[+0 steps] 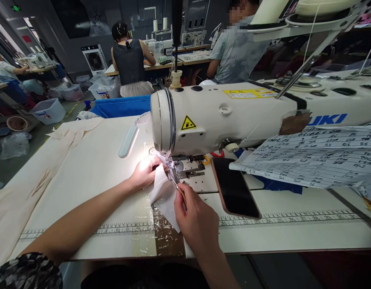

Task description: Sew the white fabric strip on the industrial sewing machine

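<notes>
A small piece of white fabric lies on the sewing table under the needle of a white industrial sewing machine. My left hand is closed on the fabric's far edge, right beside the presser foot in the lamp's glare. My right hand pinches a thin metal tool, tweezers or an awl, whose tip points at the fabric near the needle. The fabric's near corner hangs toward me between my hands.
A black phone lies face up right of the needle plate. A printed paper sheet hangs off the machine. Cream fabric is spread on the table's left. Two people sit at machines behind; plastic bins stand on the floor at left.
</notes>
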The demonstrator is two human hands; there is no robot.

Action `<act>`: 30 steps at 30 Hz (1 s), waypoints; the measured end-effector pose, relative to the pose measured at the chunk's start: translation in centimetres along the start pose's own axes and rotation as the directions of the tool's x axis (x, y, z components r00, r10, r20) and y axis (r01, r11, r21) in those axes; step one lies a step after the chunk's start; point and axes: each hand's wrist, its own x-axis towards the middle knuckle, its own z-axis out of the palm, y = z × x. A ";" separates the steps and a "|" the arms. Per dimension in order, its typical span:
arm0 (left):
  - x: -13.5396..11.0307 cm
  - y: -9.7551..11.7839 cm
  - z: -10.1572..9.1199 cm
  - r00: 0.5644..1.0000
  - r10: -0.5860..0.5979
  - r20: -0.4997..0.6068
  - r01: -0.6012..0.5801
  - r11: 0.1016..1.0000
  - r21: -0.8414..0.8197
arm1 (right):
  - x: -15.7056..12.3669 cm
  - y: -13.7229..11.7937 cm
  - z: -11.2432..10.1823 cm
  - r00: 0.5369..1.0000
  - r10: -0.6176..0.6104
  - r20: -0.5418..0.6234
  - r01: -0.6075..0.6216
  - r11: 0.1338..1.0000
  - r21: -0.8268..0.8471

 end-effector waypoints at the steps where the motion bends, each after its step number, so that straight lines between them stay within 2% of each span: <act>1: 0.0 0.0 0.0 1.000 -0.004 0.002 0.004 1.000 -0.001 | 0.0 0.0 0.0 1.000 0.002 0.004 -0.002 1.000 -0.001; 17: 0.0 -0.2 0.1 1.000 0.011 0.002 -0.011 1.000 0.001 | 0.0 0.0 0.3 1.000 -0.023 -0.013 0.023 1.000 -0.011; 30: -0.3 0.3 -0.2 0.996 0.082 0.028 -0.085 0.990 0.116 | 0.1 -0.1 0.5 0.998 -0.047 -0.048 0.045 0.998 -0.054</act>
